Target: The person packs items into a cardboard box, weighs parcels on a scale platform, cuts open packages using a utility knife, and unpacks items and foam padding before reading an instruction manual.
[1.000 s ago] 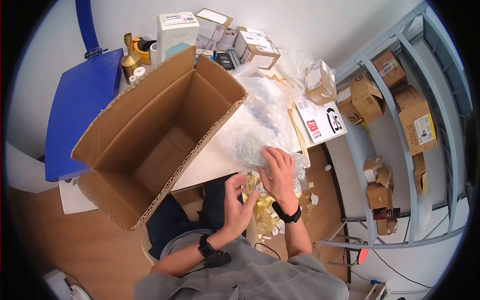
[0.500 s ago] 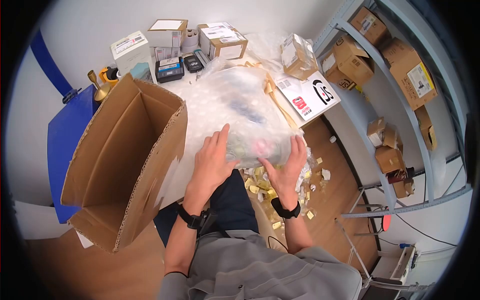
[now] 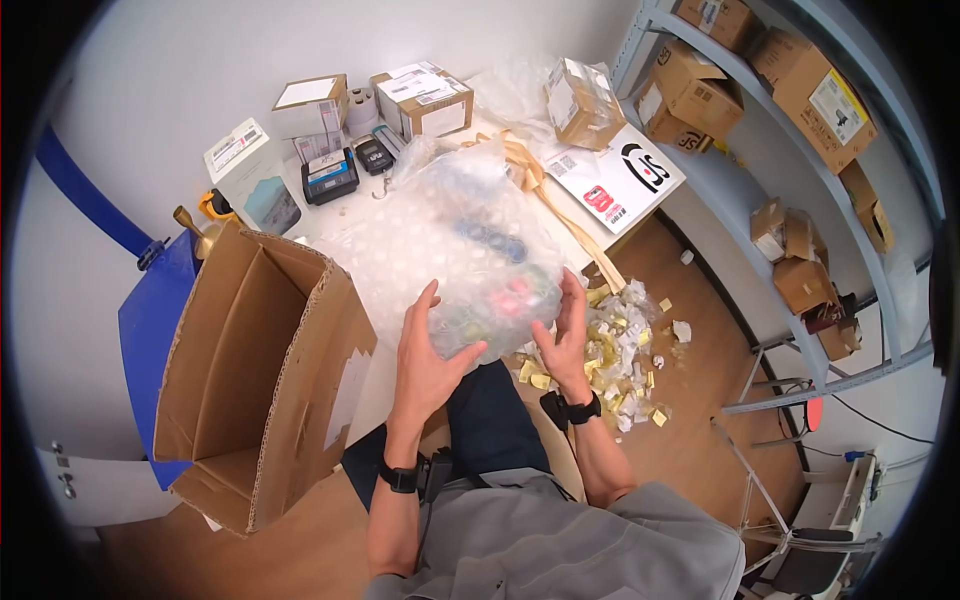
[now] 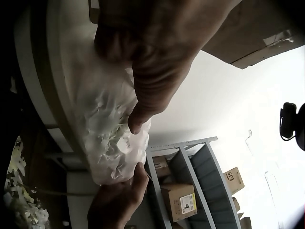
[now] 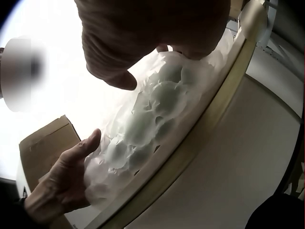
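Observation:
A bubble-wrapped bundle (image 3: 480,310) lies at the table's near edge in the head view, with pink, green and blue showing through the clear wrap. The left hand (image 3: 425,365) rests along its left end, thumb toward the near side. At the right end the right hand (image 3: 568,345) touches it with fingers on the far side and thumb nearer. Both hands have relaxed, spread fingers. In the left wrist view the wrap (image 4: 112,129) lies between the two hands; the right wrist view shows its large bubbles (image 5: 143,124) along the table edge.
An open cardboard box (image 3: 265,380) stands left of the bundle. Cartons (image 3: 425,100), a black device (image 3: 330,178) and a white JS box (image 3: 615,180) line the table's back. Paper scraps (image 3: 625,350) litter the floor at right, below shelves (image 3: 740,200) with boxes.
Both hands came to the bundle's two ends, the left hand moving over from beside the right. The open box shifted left and down in view, and the bundle looks more compact.

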A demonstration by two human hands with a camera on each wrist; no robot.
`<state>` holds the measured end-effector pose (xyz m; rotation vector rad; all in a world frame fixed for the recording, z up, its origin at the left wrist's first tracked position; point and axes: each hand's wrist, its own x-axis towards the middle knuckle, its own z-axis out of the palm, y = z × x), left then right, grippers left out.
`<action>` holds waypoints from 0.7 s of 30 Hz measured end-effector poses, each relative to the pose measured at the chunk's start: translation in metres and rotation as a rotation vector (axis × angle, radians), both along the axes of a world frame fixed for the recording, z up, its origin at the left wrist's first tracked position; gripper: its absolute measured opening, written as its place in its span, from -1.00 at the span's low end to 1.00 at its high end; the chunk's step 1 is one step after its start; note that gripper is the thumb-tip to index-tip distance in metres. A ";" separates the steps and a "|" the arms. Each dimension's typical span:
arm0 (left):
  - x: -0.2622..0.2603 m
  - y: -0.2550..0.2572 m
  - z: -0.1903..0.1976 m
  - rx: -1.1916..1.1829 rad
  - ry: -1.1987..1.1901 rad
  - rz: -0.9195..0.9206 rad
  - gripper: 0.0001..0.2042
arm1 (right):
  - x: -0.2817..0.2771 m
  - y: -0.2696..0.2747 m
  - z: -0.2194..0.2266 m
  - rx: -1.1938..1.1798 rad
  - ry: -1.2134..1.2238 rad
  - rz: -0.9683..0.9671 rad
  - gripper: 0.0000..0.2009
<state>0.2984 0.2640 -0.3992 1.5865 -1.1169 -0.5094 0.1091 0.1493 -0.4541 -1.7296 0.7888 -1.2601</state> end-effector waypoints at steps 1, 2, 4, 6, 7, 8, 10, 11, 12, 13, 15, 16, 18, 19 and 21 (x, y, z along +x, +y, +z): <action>0.002 -0.002 -0.005 -0.001 -0.007 -0.004 -0.13 | 0.000 0.002 -0.002 -0.003 -0.099 0.006 -0.23; 0.004 -0.005 -0.010 0.012 -0.011 -0.055 -0.17 | 0.001 0.003 -0.004 -0.036 -0.115 -0.031 -0.25; 0.008 -0.009 -0.011 0.023 -0.022 -0.121 -0.22 | -0.007 0.009 -0.004 -0.095 0.031 -0.204 -0.27; 0.011 -0.010 -0.004 0.061 -0.098 -0.203 -0.30 | -0.010 0.010 -0.005 -0.147 0.177 -0.375 -0.29; 0.010 -0.010 -0.002 0.063 -0.103 -0.209 -0.30 | -0.010 0.010 -0.007 -0.112 0.160 -0.553 -0.32; 0.009 -0.010 0.001 0.087 -0.090 -0.206 -0.28 | -0.010 0.011 -0.009 -0.073 0.143 -0.730 -0.34; 0.009 -0.011 0.005 0.107 -0.088 -0.208 -0.27 | -0.015 0.022 -0.020 0.063 0.110 -0.694 -0.34; 0.008 -0.011 0.007 0.132 -0.078 -0.216 -0.27 | -0.018 0.027 -0.024 0.194 0.084 -0.654 -0.34; 0.006 -0.012 0.008 0.160 -0.066 -0.227 -0.26 | -0.018 0.033 -0.029 0.197 0.078 -0.666 -0.34; 0.005 -0.012 0.007 0.162 -0.070 -0.241 -0.26 | -0.011 0.042 -0.020 0.425 -0.103 -0.534 -0.33; 0.008 -0.011 0.004 0.186 -0.096 -0.281 -0.24 | -0.004 0.053 -0.002 0.647 -0.299 -0.403 -0.33; 0.008 -0.011 0.004 0.191 -0.103 -0.290 -0.24 | -0.001 0.054 0.008 0.778 -0.495 -0.178 -0.34; 0.009 -0.008 0.004 0.166 -0.157 -0.361 -0.24 | 0.001 0.054 0.013 0.898 -0.702 0.050 -0.34; 0.009 -0.008 0.006 0.169 -0.165 -0.369 -0.24 | 0.001 0.053 0.013 0.878 -0.705 0.052 -0.36; 0.009 -0.008 0.009 0.119 -0.226 -0.423 -0.24 | 0.003 0.050 0.010 0.854 -0.713 0.058 -0.38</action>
